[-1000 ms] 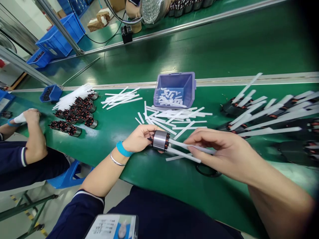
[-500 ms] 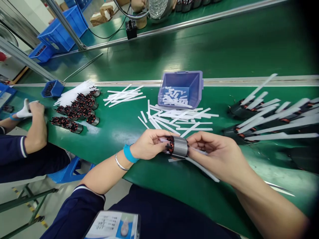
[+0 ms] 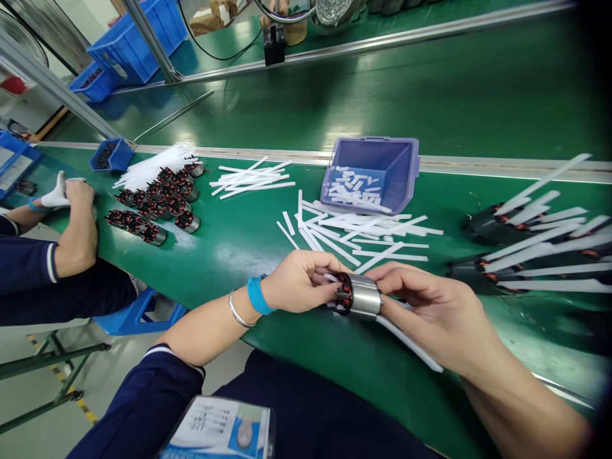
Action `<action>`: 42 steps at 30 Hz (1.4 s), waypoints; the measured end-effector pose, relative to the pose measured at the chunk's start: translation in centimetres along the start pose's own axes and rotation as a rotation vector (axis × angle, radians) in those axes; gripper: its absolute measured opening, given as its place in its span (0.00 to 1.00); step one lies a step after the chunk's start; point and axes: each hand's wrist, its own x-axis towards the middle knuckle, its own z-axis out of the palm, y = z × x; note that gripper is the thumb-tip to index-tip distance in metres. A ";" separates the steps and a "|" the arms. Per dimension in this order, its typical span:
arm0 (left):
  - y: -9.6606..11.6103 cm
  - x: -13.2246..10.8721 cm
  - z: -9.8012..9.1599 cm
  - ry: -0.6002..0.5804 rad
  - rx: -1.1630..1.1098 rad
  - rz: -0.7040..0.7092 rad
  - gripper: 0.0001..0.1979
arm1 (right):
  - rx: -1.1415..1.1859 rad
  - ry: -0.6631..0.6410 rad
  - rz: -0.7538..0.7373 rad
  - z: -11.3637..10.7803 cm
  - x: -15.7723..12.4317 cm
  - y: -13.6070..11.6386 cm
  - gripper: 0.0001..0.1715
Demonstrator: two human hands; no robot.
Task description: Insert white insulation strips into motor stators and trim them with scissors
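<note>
Between my two hands is a motor stator [image 3: 366,296], a silver steel ring with copper windings and black end pieces, lying on its side just above the green bench. My left hand [image 3: 306,280] pinches its wound end, where a bit of white strip shows at the fingertips. On the other end, my right hand [image 3: 425,306] has its fingers closed round the rim. A long white strip [image 3: 411,344] sticks out from under that hand toward the lower right. Just beyond the hands lies a loose pile of white strips [image 3: 335,233].
Behind the pile stands a purple bin [image 3: 406,185] holding short white pieces. To the right are several stators with strips [image 3: 478,274] standing out of them. More stators [image 3: 157,197] and strips [image 3: 253,178] lie left. A co-worker's arm [image 3: 79,223] rests at the far left.
The view has shifted, so the bench things sit further right. The stator has turned a little in my hands, and its steel side now shines brighter. Both hands keep hold of it.
</note>
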 end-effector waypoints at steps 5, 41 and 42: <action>-0.3 -0.2 0.6 0.019 -0.072 -0.017 0.18 | 0.048 -0.016 0.066 -0.2 0.0 -0.3 0.18; 2.1 0.2 -1.9 -0.097 -0.272 -0.023 0.22 | -0.003 0.092 -0.071 -3.3 0.1 -2.8 0.01; 1.9 0.3 -1.6 -0.099 -0.292 -0.021 0.20 | 0.011 0.057 -0.077 -3.1 0.2 -2.9 0.02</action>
